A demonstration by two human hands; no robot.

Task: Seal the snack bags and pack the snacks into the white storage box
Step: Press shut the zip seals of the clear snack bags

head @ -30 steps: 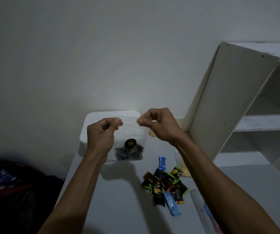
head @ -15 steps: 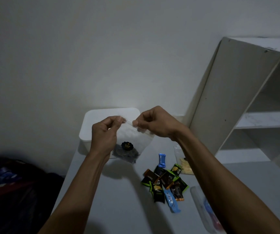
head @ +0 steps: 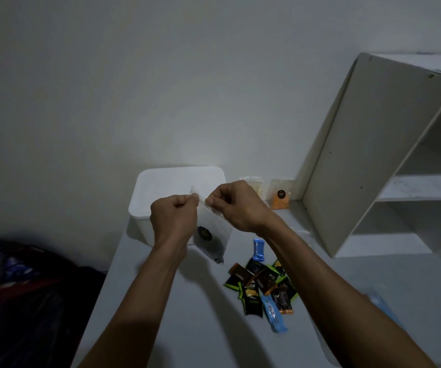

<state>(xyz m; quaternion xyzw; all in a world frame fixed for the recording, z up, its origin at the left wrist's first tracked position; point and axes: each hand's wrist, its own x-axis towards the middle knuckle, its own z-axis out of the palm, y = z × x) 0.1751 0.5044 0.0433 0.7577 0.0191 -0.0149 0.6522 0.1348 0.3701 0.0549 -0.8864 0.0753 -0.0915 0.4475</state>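
Note:
I hold a clear snack bag [head: 211,235] with dark snacks and a round black label at its bottom, raised in front of the white storage box [head: 161,187]. My left hand [head: 174,219] pinches the bag's top edge at the left. My right hand [head: 236,205] pinches the same edge close beside it, thumb and finger pressed on the strip. The bag hangs tilted, its bottom swung to the right. Two more clear snack bags lean on the wall behind: one pale [head: 254,183], one with orange snacks [head: 280,195].
A pile of small wrapped snacks [head: 262,285] in green, black, brown and blue lies on the white table [head: 200,328], with a blue one [head: 258,249] apart. A white shelf unit [head: 373,155] stands at right. Dark cloth [head: 22,288] lies left of the table.
My hands have come close together along the bag's top edge and moved lower. The bag has tilted. The camera view shifted, showing two bags by the wall.

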